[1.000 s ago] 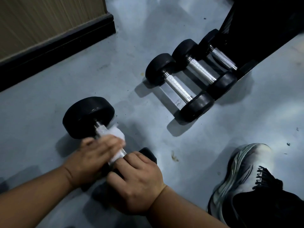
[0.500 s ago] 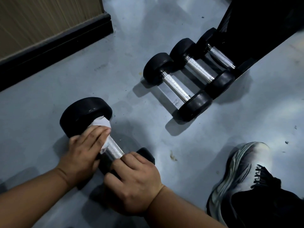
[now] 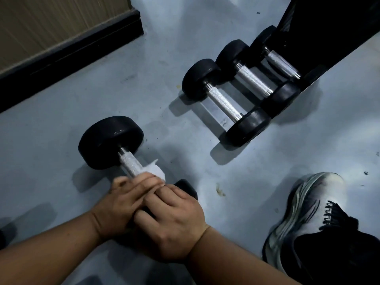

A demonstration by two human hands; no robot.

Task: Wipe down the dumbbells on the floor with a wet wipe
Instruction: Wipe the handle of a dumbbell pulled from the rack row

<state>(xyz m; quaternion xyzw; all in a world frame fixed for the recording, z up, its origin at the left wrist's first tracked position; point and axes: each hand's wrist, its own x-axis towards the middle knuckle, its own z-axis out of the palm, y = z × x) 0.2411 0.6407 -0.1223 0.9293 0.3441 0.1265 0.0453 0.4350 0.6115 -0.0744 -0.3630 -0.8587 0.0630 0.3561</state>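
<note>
In the head view, a dumbbell (image 3: pixel 115 145) lies on the grey floor (image 3: pixel 185 48) in the lower left of the frame, its bar running from upper left toward lower right. Its far black weight stands clear just left of centre; the near weight (image 3: pixel 186 187) is mostly hidden under the hands, with only a dark corner showing. The left hand (image 3: pixel 125 198) is curled over the lower part of the metal bar, pressing a white wet wipe (image 3: pixel 154 170) against it; a crumpled edge of the wipe sticks out past the fingertips on the right side of the bar. The right hand (image 3: pixel 174 217) lies just beside it, touching the left hand, its fingers bent down over the near weight and gripping it.

In the upper right of the frame three more dumbbells (image 3: pixel 226 99) lie side by side on the floor, touching one another, the furthest partly under a black frame (image 3: pixel 329 27). A shoe (image 3: pixel 308 212) in white and grey sits at the lower right. A wooden wall panel (image 3: pixel 51 23) with a black skirting board (image 3: pixel 72 56) fills the upper left corner.
</note>
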